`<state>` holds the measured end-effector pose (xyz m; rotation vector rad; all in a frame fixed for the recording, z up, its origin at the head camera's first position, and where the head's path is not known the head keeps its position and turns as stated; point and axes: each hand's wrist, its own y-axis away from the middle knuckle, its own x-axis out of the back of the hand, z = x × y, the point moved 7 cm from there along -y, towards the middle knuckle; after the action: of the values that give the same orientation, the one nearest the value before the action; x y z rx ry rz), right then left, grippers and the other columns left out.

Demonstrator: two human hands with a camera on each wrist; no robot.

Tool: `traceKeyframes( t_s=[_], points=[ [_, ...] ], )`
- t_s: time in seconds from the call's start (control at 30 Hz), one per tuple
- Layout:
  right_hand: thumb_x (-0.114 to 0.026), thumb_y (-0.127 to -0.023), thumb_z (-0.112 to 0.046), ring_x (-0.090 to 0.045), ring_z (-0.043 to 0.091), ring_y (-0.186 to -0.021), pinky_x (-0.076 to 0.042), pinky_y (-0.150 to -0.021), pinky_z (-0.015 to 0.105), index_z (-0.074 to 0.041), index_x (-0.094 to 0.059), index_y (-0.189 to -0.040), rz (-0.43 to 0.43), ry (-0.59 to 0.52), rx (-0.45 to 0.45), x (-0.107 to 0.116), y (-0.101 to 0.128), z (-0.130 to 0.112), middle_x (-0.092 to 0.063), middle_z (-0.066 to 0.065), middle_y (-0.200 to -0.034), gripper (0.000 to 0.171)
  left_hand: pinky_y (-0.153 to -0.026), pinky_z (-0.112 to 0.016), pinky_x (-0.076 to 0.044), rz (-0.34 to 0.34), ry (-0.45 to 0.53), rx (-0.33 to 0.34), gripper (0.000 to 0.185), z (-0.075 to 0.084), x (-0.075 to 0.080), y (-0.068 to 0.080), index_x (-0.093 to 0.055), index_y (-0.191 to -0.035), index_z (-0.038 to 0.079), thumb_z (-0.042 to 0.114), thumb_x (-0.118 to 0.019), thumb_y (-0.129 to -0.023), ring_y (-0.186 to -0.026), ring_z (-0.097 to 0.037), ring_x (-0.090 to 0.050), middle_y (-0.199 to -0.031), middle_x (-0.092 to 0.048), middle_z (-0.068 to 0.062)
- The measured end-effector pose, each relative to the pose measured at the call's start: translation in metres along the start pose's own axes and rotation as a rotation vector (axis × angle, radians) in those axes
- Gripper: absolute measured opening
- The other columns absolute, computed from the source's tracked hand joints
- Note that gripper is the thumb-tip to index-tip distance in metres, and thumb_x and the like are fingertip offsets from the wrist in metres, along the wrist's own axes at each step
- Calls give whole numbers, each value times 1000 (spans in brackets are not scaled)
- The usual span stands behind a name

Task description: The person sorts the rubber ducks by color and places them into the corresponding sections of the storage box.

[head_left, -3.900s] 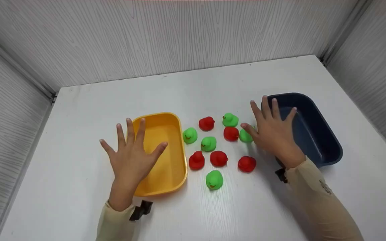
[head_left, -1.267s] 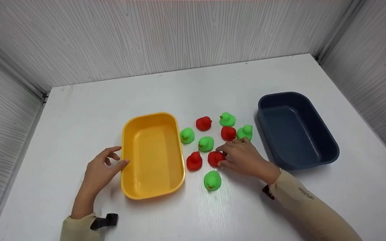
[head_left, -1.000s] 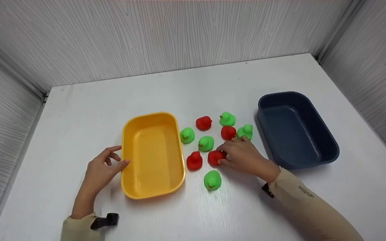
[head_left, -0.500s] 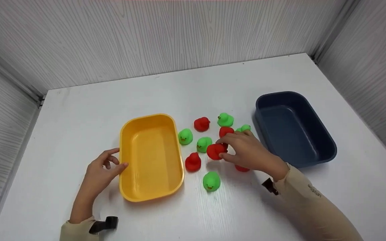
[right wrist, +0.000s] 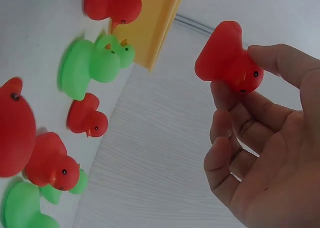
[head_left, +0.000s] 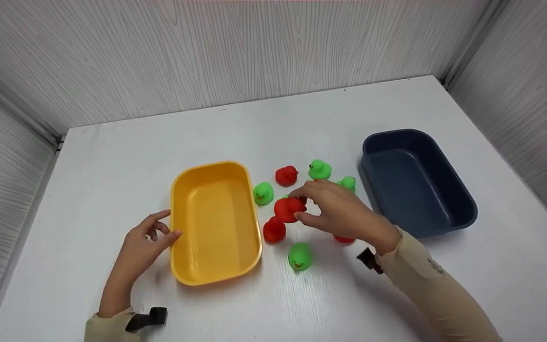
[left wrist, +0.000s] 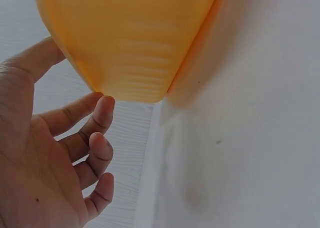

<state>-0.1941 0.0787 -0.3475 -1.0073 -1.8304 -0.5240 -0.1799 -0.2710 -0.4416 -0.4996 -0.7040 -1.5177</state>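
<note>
1. A red duck was pinched between the thumb and fingertips of the right hand, lifted clear of the tabletop above the cluster of ducks, between the two tubs.
2. That grip was clamped on the red duck; the right wrist view showed its beak pointing toward the palm.
3. The left hand rested against the outer left wall of the yellow tub, thumb touching the rim, fingers loosely bent and holding nothing.
4. Around the lifted duck, other red ducks and green ducks sat on the tabletop.
5. The dark blue tub stood to the right of the ducks, just beyond the right hand.
</note>
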Motion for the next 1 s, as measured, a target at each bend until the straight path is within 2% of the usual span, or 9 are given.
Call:
traceKeyframes(
  t_s=[0.27,0.37,0.5,0.7,1.0],
  points=[
    [-66,-90,-25,-58,14,-97,-52,-84,29,-15,-65,-120,-7,-26,61,-10,-7,-22,-66,-4,-107,31,-60,-22,-35,-11,6,13,63,0,0,0,-49,-139,13,44,-68,-87,-85,-15,-40,-104,-55,-7],
    [-66,-90,-27,-56,14,-92,-51,-75,26,-15,-66,-119,-15,-18,68,-15,-10,-30,-65,-4,-102,31,-60,-22,-36,-16,10,18,64,0,-1,0,-48,-140,13,43,-68,-87,-85,-16,-40,-105,-55,-7],
    [-65,-91,-30,-54,13,-90,-48,-69,25,-18,-66,-120,-55,-29,53,-25,-14,-38,-65,-4,-102,32,-61,-23,-35,-28,19,23,66,-1,-1,1,-47,-140,12,44,-68,-87,-87,-16,-39,-106,-54,-7],
    [-63,-92,-30,-54,12,-93,-49,-74,27,-18,-64,-122,-119,-59,38,-40,-20,-49,-64,-4,-107,33,-61,-23,-35,-34,23,31,66,-2,-1,2,-47,-141,12,45,-68,-87,-88,-17,-38,-106,-52,-6],
    [-66,-90,-27,-56,11,-92,-50,-77,21,-15,-64,-122,-173,-70,68,-66,-34,-59,-66,-3,-109,34,-59,-22,-35,-37,36,18,66,-2,-1,1,-47,-141,12,42,-70,-87,-83,-13,-39,-105,-53,-7]
  ],
)
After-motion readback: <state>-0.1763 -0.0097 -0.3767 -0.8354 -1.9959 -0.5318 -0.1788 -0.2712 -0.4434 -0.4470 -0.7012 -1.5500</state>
